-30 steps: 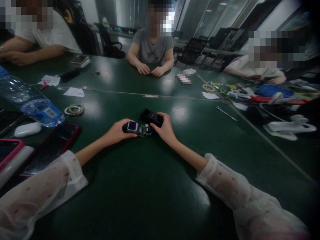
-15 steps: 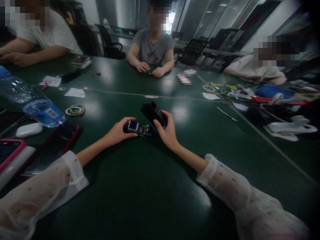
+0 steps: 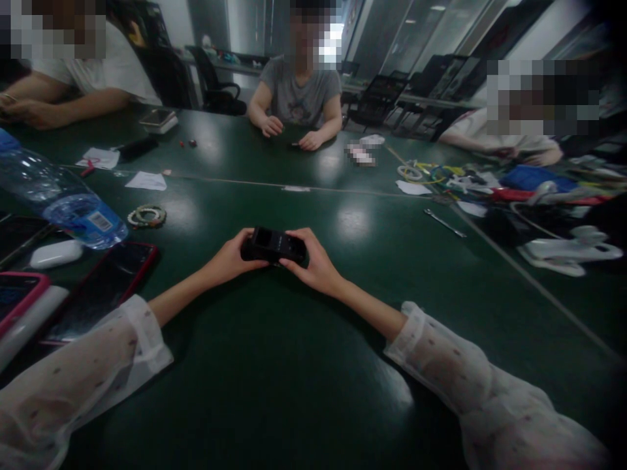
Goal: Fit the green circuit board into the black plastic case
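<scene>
A black plastic cover [image 3: 278, 243] lies over the small device on the green table [image 3: 274, 352], and the circuit board and screen beneath it are hidden. My left hand [image 3: 230, 261] grips the left end of the device, thumb on the near side and fingers on the far side. Around the right end of the cover, my right hand [image 3: 316, 264] is closed with its thumb in front and its fingers behind.
To the left are a water bottle [image 3: 83, 202], a red-edged phone [image 3: 105, 287], a white case [image 3: 57, 254] and a bracelet [image 3: 147, 216]. On the right lie a wrench [image 3: 445, 223] and tangled cables [image 3: 431, 173]. Three people sit around the table.
My right hand has moved left and down, bringing the black cover onto the board. The board and its screen are now covered. My left hand has stayed in place.
</scene>
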Demonstrator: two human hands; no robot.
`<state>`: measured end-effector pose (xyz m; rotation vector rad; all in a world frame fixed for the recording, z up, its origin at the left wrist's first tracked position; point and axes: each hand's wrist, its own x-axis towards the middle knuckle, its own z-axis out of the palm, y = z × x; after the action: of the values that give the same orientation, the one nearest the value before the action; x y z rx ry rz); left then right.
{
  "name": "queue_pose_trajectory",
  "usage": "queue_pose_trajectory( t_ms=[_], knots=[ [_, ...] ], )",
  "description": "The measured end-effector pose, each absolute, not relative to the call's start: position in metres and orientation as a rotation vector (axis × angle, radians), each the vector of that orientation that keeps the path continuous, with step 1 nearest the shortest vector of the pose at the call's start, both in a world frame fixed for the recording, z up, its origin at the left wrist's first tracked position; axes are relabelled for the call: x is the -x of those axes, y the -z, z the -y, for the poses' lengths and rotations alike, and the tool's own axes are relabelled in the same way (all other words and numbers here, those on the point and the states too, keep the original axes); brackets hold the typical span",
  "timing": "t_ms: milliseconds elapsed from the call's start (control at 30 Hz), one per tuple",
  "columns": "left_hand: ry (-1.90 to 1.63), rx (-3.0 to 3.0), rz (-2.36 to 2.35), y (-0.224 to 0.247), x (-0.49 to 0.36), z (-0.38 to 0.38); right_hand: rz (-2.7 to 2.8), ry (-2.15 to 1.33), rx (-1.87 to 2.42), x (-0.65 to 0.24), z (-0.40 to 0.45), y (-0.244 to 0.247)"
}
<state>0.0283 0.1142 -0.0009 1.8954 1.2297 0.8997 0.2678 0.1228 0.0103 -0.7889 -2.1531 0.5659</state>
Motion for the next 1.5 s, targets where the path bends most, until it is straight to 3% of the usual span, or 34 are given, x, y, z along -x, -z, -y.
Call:
queue_pose_trajectory(
  t_ms=[900, 1500],
  knots=[
    [-0.811, -2.025, -1.17, -0.001, -0.027, -0.112, 2.365, -0.489, 0.81, -0.268, -0.126, -0.005],
    [-0.735, -2.117, -1.22, -0.005, -0.027, -0.109, 2.229, -0.924, 0.871, -0.271, -0.133, -0.008]
  ],
)
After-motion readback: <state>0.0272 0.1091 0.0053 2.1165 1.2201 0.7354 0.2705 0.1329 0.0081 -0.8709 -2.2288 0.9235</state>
